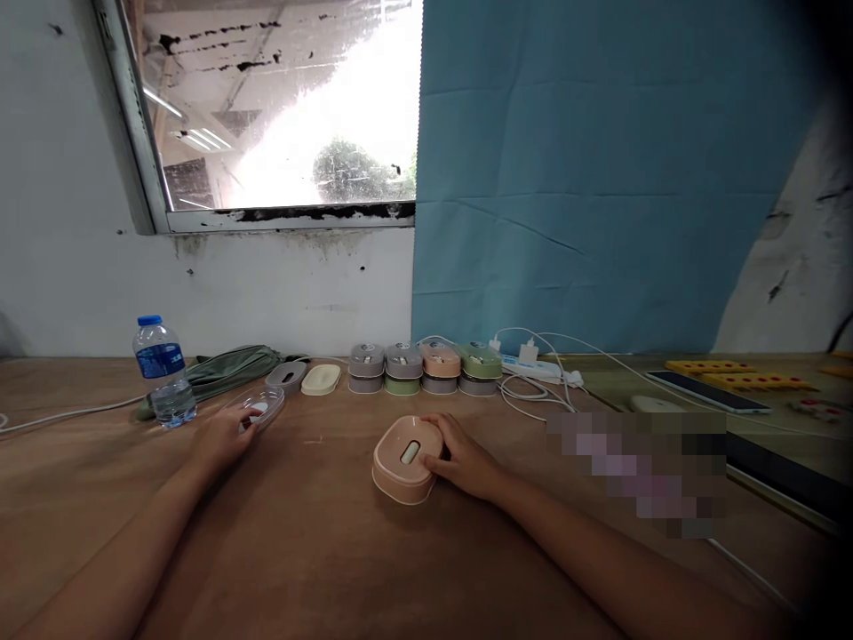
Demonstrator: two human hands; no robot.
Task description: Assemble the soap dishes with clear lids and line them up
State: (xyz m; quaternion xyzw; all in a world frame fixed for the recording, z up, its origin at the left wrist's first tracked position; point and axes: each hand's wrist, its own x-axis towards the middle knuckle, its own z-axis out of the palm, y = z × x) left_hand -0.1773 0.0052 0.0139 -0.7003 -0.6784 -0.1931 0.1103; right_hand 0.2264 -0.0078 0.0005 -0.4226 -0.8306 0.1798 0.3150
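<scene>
— The hands: how are they engaged?

— By the right hand, the peach slotted plastic box is gripped at its side, thumb on top. By the left hand, the clear plastic cover is touched; whether it is pinched cannot be told.

— With that box, low at six o'clock in the view, taken as the dial's centre, what could go wrong?

— The row of stacked boxes, at twelve, might be toppled by too long a forward push. The water bottle, near ten, could be knocked over by a careless left sweep. The box might be twisted loose, being held from one side only. The cover, also near ten, could be dropped if lifted on fingertips alone.
</scene>
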